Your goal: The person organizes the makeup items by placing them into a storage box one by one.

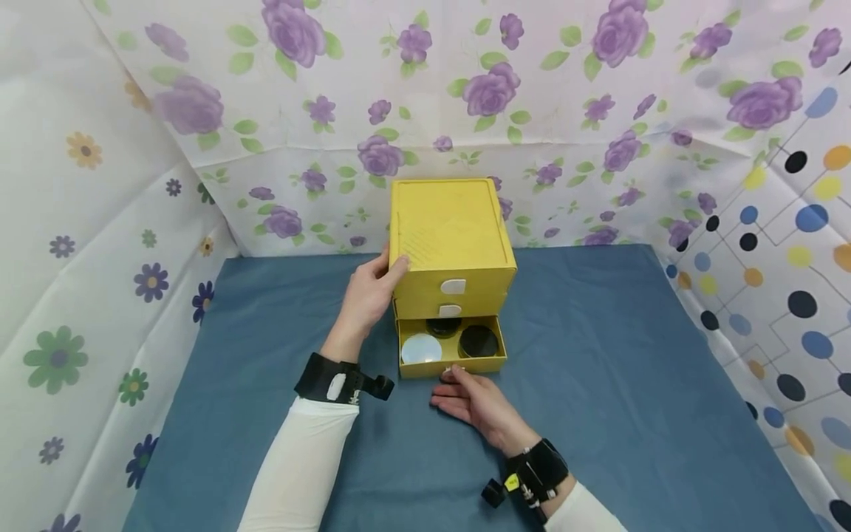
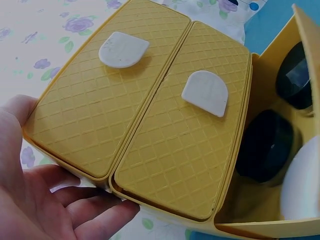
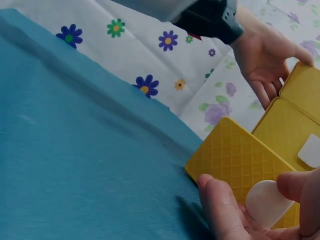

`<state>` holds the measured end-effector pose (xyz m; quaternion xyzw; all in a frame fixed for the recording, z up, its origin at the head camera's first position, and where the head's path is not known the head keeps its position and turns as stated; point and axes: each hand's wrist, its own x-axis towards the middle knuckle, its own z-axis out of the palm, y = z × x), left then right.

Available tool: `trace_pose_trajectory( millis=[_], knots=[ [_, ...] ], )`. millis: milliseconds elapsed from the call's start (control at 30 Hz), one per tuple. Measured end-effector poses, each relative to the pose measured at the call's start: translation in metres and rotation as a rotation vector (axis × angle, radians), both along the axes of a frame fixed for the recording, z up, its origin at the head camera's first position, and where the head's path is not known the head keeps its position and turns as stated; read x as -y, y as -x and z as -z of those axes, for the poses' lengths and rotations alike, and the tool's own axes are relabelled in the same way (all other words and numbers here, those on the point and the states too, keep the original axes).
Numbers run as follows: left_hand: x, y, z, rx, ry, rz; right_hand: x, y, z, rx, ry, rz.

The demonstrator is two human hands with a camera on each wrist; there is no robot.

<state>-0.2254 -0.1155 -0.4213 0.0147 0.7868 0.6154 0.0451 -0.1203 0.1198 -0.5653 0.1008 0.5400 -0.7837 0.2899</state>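
Observation:
A small yellow drawer cabinet (image 1: 452,225) stands on the blue cloth, with several white tabs as handles. Its bottom drawer (image 1: 407,372) is pulled out. Inside the drawer lie a white round disc (image 1: 422,348), a dark round container (image 1: 479,341) and a second dark round container (image 1: 443,326), partly hidden under the drawer above. My left hand (image 1: 369,293) holds the cabinet's left side, thumb at its top front corner. In front, my right hand (image 1: 483,405) pinches the bottom drawer's white handle (image 3: 268,203) between thumb and fingers.
The upper drawers (image 2: 182,120) are closed. Blue cloth (image 1: 598,384) covers the table on both sides of the cabinet. A flowered curtain (image 1: 319,148) hangs right behind it, and a dotted curtain (image 1: 784,281) borders the right side.

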Motion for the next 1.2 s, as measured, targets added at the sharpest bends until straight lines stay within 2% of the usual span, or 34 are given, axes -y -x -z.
trace_pose_trajectory(
  millis=[267, 433, 833, 1200],
  knots=[
    [-0.002, -0.003, -0.001, -0.009, -0.008, -0.002, 0.01, 0.034, -0.001, -0.04, -0.003, 0.044],
    [-0.004, -0.002, 0.001, -0.017, 0.0, -0.012, 0.011, 0.048, -0.003, -0.049, -0.011, 0.063],
    [-0.004, -0.003, -0.001, -0.027, -0.02, -0.02, 0.013, 0.061, -0.008, -0.04, -0.011, 0.059],
    [-0.002, -0.002, 0.0, -0.035, 0.001, -0.019, 0.012, 0.073, -0.004, -0.061, -0.02, 0.03]
  ],
)
